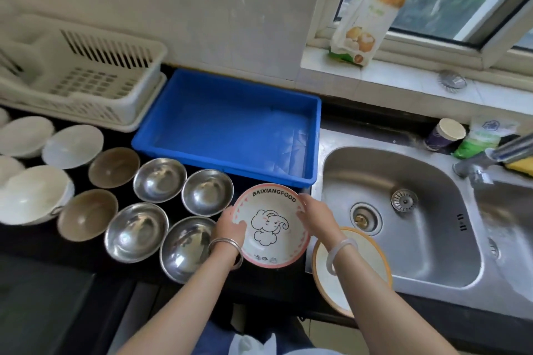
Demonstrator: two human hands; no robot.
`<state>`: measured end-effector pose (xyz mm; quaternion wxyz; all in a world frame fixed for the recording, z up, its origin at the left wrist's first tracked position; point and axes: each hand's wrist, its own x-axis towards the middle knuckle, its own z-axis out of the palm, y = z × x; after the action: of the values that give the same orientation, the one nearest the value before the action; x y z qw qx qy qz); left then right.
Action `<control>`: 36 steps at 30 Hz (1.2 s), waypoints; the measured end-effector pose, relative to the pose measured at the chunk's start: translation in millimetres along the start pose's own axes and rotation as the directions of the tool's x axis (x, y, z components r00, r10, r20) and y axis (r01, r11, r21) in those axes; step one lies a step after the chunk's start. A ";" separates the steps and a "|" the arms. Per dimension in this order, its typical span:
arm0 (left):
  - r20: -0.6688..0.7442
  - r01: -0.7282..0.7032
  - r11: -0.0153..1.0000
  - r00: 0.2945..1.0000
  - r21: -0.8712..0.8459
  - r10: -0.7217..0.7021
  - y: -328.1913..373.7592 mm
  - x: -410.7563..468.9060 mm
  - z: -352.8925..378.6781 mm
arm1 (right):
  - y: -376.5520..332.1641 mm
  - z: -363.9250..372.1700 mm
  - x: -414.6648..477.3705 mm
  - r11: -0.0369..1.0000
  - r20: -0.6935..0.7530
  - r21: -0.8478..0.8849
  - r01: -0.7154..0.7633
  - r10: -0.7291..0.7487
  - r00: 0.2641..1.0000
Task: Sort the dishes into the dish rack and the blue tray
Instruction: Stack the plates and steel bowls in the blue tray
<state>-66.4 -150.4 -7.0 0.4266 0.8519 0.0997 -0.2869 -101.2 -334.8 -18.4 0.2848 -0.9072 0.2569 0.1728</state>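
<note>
Four steel bowls (160, 180) (207, 192) (136, 232) (187, 248), two brown bowls (114, 167) (87, 215), one pink bowl (271, 225) in hands (230, 228) (315, 217)

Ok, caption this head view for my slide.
Left hand and right hand hold a pink-rimmed elephant-print bowl before the blue plastic tray beside the white dish rack.

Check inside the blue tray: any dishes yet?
None: the tray shows only bare blue floor. Its near wall hides a strip of floor. The bowl covers only its outer rim.
</note>
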 end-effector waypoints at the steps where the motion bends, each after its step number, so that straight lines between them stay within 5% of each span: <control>1: -0.012 0.002 1.000 1.000 -0.005 -0.002 -0.3 0.9 -2.0 | -0.2 -2.4 -0.4 1.000 -0.002 0.014 0.008 -0.007 1.000; 9: -0.173 -0.075 0.975 0.984 -0.208 0.039 18.4 10.7 -44.9 | -19.9 -40.7 -8.7 0.946 -0.030 0.319 0.050 -0.043 0.999; 20: -0.118 -0.085 0.789 0.993 -0.608 0.016 67.9 83.5 -129.3 | -125.8 -71.1 62.5 0.724 -0.042 0.690 -0.003 0.044 0.998; 27: -0.193 -0.138 0.906 0.979 -0.401 0.064 72.2 172.6 -162.3 | -181.6 -28.6 133.2 0.620 -0.035 0.781 -0.074 0.161 0.986; 36: -0.106 -0.019 0.926 0.994 -0.376 -0.023 59.8 248.4 -176.5 | -207.4 14.9 187.2 0.606 0.006 0.779 -0.161 0.249 0.968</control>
<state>232.2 -67.5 -26.4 0.5759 0.7684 0.1768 -0.2161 164.7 -248.2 -27.3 0.6106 -0.6691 0.4225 0.0304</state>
